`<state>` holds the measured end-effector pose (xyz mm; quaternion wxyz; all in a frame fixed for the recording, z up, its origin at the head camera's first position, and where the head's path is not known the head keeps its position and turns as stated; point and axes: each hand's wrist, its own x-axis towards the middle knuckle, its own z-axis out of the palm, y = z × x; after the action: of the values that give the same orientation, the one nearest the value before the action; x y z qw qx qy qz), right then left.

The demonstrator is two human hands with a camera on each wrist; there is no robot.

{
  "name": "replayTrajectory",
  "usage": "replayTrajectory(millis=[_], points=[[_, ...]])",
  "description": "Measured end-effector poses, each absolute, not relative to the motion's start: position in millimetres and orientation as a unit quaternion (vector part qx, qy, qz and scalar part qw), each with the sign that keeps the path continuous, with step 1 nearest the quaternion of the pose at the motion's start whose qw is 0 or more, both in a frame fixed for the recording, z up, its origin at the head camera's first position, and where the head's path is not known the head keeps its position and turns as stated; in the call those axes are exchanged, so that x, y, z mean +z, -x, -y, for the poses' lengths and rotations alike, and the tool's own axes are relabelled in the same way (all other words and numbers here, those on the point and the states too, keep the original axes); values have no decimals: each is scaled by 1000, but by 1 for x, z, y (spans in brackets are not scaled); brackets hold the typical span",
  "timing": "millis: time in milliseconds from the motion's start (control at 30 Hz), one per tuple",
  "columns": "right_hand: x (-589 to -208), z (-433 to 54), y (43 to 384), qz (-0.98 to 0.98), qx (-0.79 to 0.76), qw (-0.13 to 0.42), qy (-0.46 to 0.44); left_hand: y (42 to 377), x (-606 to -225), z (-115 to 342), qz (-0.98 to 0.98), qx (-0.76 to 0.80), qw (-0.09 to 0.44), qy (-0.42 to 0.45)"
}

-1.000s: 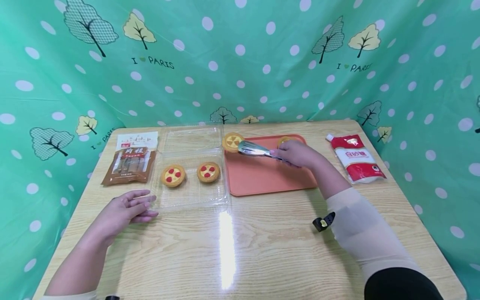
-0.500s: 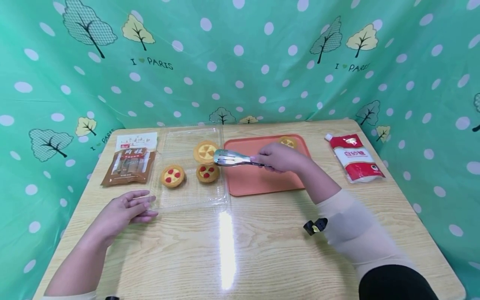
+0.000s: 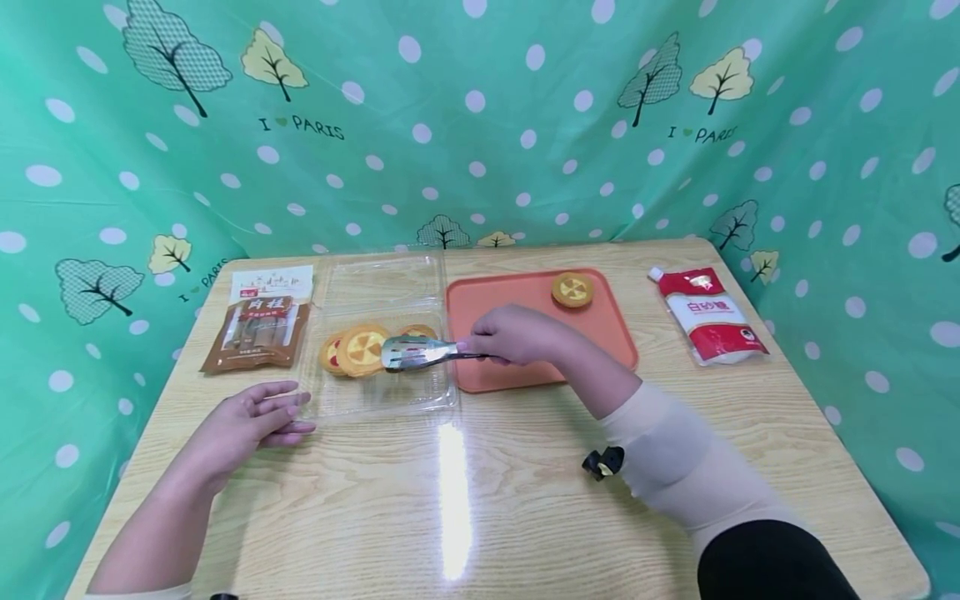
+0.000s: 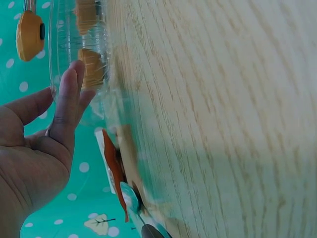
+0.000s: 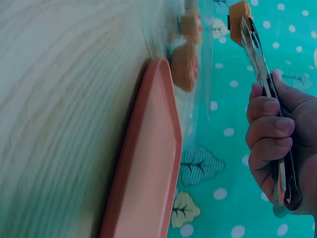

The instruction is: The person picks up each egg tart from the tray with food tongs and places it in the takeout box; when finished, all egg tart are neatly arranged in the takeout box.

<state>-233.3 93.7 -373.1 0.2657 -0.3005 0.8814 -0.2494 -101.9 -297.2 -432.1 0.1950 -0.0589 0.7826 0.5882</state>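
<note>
My right hand (image 3: 517, 333) grips metal tongs (image 3: 423, 352), fingers wrapped around their handle. Their tips pinch a round tart (image 3: 362, 350) with a yellow wedge pattern, raised over the clear plastic box (image 3: 390, 400). Inside the box are two tarts with red spots; the held one partly covers the left tart (image 3: 330, 354), and the tongs cover much of the right tart (image 3: 420, 335). My left hand (image 3: 255, 421) rests at the box's front left corner, fingers fairly straight against its edge. The right wrist view shows the held tart (image 5: 240, 22) between the tong tips.
An orange tray (image 3: 510, 292) stands right of the box, with another patterned tart (image 3: 572, 290) at its back right. A brown spice packet (image 3: 258, 329) lies on the left, a red and white sugar bag (image 3: 708, 317) on the right. The box's clear lid (image 3: 386, 279) lies folded back.
My right hand has carried the tart in the tongs leftward from the tray's back left corner to above the box's left tart. My left hand has stayed at the box corner.
</note>
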Motion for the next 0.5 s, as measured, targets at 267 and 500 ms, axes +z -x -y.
replayTrajectory(millis=[267, 500], points=[[-386, -75, 230, -879, -221, 275, 321, 103, -433, 296, -778, 594, 194, 63], [-394, -63, 228, -881, -194, 261, 344, 103, -431, 296, -778, 596, 191, 57]])
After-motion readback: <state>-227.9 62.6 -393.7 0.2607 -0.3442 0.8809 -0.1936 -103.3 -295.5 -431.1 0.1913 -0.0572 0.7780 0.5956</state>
